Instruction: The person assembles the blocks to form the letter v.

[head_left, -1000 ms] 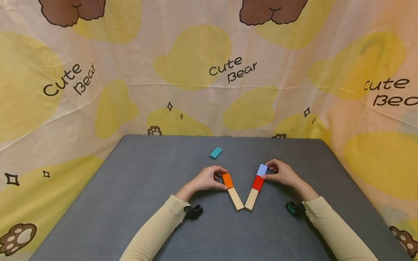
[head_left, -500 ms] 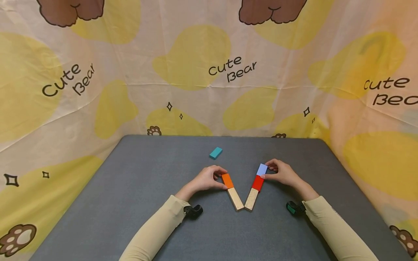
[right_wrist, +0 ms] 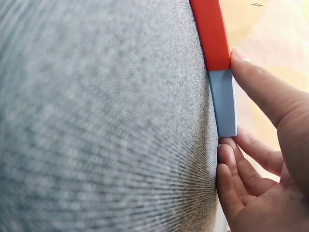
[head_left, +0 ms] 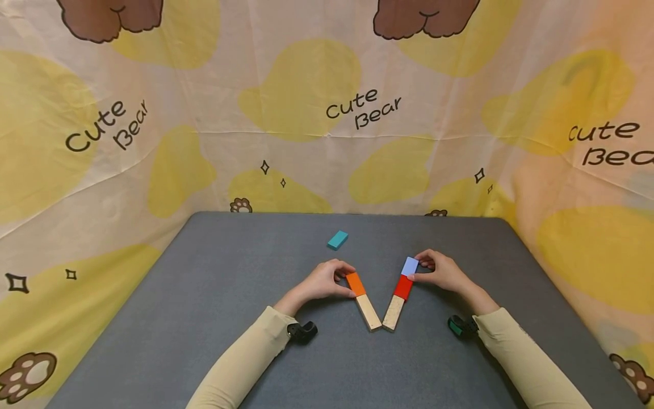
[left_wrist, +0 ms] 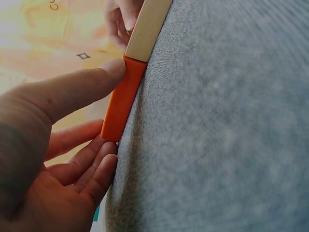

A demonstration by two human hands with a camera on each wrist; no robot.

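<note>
My left hand (head_left: 326, 279) pinches an orange block (head_left: 356, 283), thumb near its close end and fingers at its far end. In the left wrist view the orange block (left_wrist: 123, 101) meets a plain wooden block (left_wrist: 148, 30) end to end. My right hand (head_left: 442, 271) holds a light blue block (head_left: 410, 266); its thumb lies at the seam with a red block (head_left: 403, 287) and its fingers touch the far end. Nearer, a second wooden block (head_left: 393, 313) continues that row. Together with the left wooden block (head_left: 369, 312), the two rows form a V, their near ends almost touching.
A teal block (head_left: 338, 240) lies by itself farther back on the grey table (head_left: 245, 244). Behind and beside the table hangs a printed cloth (head_left: 306, 170) with yellow patches and lettering. Each wrist carries a dark band.
The orange block's far end has shifted very slightly to the left along with my left fingertips. My right hand and the other blocks look unmoved.
</note>
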